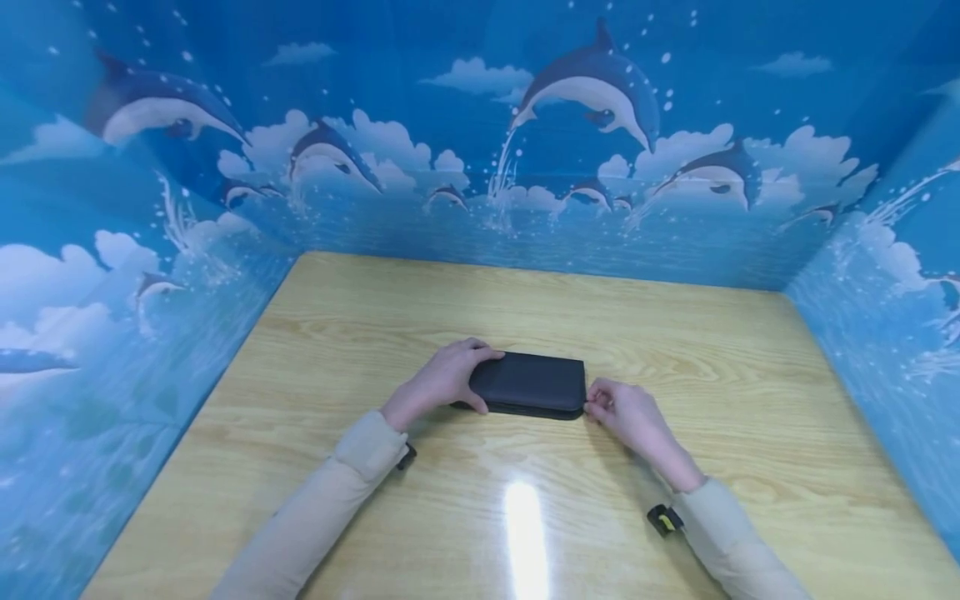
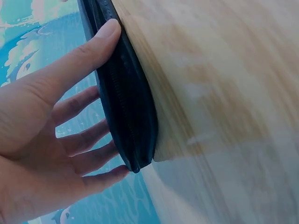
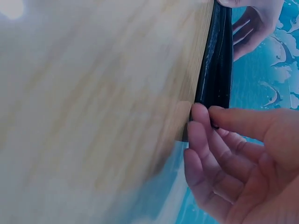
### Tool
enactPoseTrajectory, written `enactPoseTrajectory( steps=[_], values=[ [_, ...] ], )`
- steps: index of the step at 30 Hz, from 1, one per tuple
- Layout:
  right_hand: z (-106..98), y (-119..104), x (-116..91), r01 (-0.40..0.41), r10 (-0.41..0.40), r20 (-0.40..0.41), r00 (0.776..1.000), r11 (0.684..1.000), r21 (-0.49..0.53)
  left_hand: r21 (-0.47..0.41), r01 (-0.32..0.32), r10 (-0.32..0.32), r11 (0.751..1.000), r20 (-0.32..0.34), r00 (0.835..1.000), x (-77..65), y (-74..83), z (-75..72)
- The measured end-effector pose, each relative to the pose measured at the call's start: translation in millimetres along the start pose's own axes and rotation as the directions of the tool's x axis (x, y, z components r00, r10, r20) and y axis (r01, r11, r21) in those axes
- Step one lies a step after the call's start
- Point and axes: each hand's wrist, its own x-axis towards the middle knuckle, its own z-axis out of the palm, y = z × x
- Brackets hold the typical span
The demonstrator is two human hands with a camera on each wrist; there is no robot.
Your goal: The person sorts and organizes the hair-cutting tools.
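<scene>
A black zip case (image 1: 534, 383), flat and oblong with rounded corners, lies on the table in the middle of the head view. My left hand (image 1: 448, 375) grips its left end, thumb along the near side and fingers at the far side. In the left wrist view the zipper (image 2: 119, 88) runs along the case's side under the thumb. At the right near corner my right hand (image 1: 628, 415) pinches the zipper pull between thumb and forefinger; the pull is mostly hidden. The right wrist view shows that pinch at the end of the case (image 3: 216, 60).
The wood-grain table (image 1: 360, 300) is bounded at the back and both sides by blue walls (image 1: 420, 225) with printed dolphins. A bright light reflection (image 1: 525, 533) lies on the near tabletop. Dark wrist straps show at both cuffs.
</scene>
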Motion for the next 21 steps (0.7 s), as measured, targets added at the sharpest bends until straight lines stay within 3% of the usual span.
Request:
enactPoseTrajectory(
  steps=[6,21],
  values=[
    [-2.6,1.1,4.6,0.005,-0.007,-0.062,0.998,1.0,-0.021,0.02,-0.004,0.004,1.0,-0.035,0.999,-0.4,-0.8,1.5],
    [-0.1,-1.9,1.7,0.044,-0.044,-0.081,0.996,0.999,-0.008,-0.02,0.017,-0.018,1.0,-0.052,0.998,1.7,-1.7,4.5]
  ],
)
